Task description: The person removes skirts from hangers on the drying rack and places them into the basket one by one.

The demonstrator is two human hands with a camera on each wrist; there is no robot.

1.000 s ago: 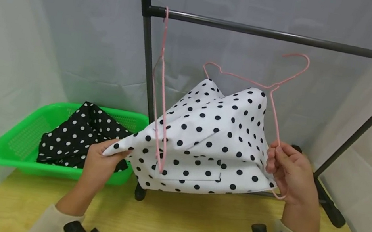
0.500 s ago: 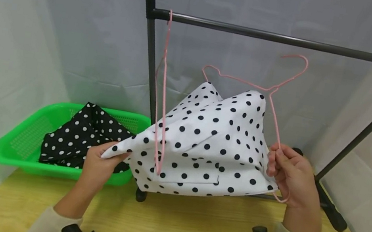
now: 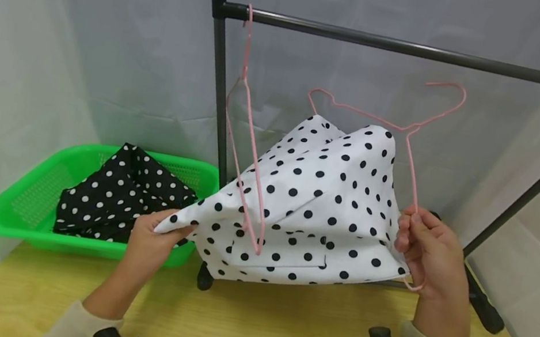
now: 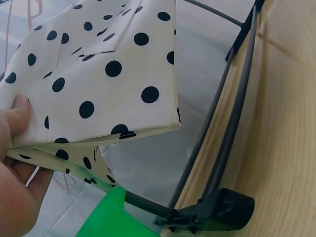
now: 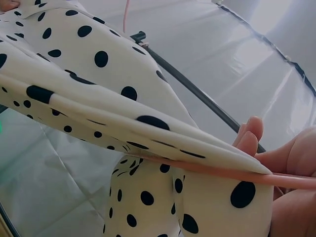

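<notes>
A white cloth with black dots (image 3: 315, 198) is draped over a pink wire hanger (image 3: 402, 127) held up in front of the rack. My right hand (image 3: 427, 253) grips the hanger's lower wire (image 5: 237, 170) together with the cloth's right edge (image 5: 148, 123). My left hand (image 3: 152, 235) pinches the cloth's left corner (image 4: 74, 98) between thumb and fingers. A second pink hanger (image 3: 248, 136) hangs from the black rail (image 3: 413, 49) at its left end and lies against the front of the cloth.
A green basket (image 3: 24, 201) at the left holds a black cloth with white dots (image 3: 122, 193). The rack's black post (image 3: 220, 79) and feet (image 4: 217, 210) stand on the wooden table (image 3: 266, 331). White fabric walls close in all around.
The held hanger and cloth have shifted slightly right and down. The hanger on the rail has swung, its lower end now further right across the cloth.
</notes>
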